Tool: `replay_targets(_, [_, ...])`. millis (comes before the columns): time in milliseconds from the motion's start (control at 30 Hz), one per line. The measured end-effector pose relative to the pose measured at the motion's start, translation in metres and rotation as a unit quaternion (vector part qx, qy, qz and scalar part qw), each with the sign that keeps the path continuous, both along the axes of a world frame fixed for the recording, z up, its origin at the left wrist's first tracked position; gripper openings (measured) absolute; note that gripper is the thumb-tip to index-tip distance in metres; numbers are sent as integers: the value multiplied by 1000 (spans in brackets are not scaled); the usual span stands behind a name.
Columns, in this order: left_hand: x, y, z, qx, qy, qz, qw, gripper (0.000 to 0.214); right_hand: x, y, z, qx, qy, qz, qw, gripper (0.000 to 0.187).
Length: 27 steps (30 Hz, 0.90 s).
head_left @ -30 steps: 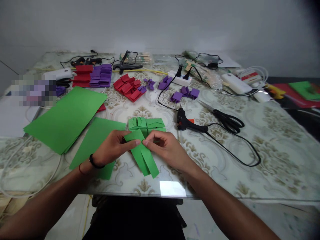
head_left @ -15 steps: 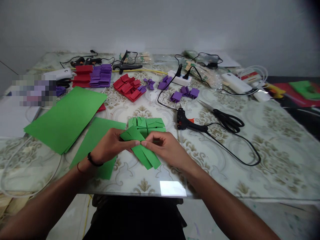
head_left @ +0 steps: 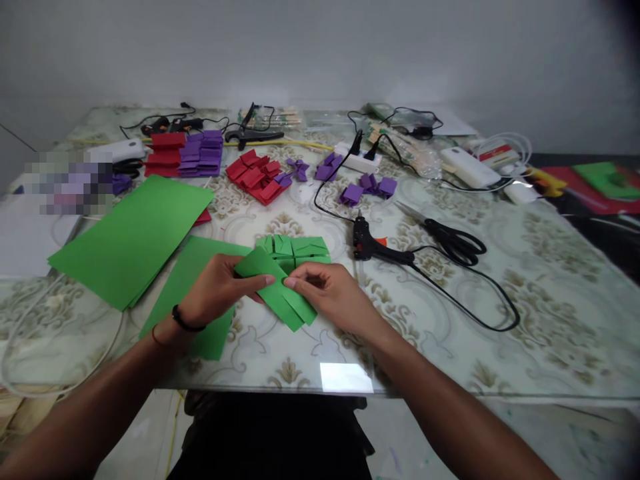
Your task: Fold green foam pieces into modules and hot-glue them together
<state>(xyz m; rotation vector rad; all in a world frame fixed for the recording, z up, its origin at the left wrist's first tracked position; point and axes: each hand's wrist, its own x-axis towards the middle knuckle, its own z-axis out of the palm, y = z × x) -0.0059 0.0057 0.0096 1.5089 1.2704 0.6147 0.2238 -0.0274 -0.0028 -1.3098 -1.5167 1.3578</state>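
Folded green strip (head_left: 281, 301) swung more sideways; folding apparently unfinished.
Left hand (head_left: 217, 288) and right hand (head_left: 331, 292) nearly closed, both pinching it, thumbs wider apart than a second ago; green pieces (head_left: 310, 247) just beyond.

Both forearms (head_left: 127, 397) angled inward, hands (head_left: 333, 293) pinching close together, thumbs (head_left: 257, 285) pointing inward, fingers (head_left: 314, 269) bent

Left grip (head_left: 219, 285) and right grip (head_left: 330, 292) hold folded green paper (head_left: 281, 302).
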Motion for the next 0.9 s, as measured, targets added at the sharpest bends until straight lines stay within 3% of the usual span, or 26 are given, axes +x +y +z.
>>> replay_targets(233, [-5, 4, 4, -17, 9, -33, 999, 33, 0, 0, 1, -14, -1, 6, 1000, 49])
replay_targets(400, [-8, 7, 2, 24, 29, -69, 997, 36, 0, 0, 0, -8, 22, 10, 1000, 43])
replay_targets(533, [-6, 5, 3, 30, 26, -99, 994, 27, -1, -1, 0, -5, 33, 20, 999, 35])
replay_targets(633, [-1, 2, 4, 75, 20, -118, 990, 22, -2, -2, 0, -6, 20, 34, 999, 27])
replay_targets(900, [1, -3, 6, 124, -14, -60, 990, 14, -1, -1, 5, 2, 50, 2, 999, 27])
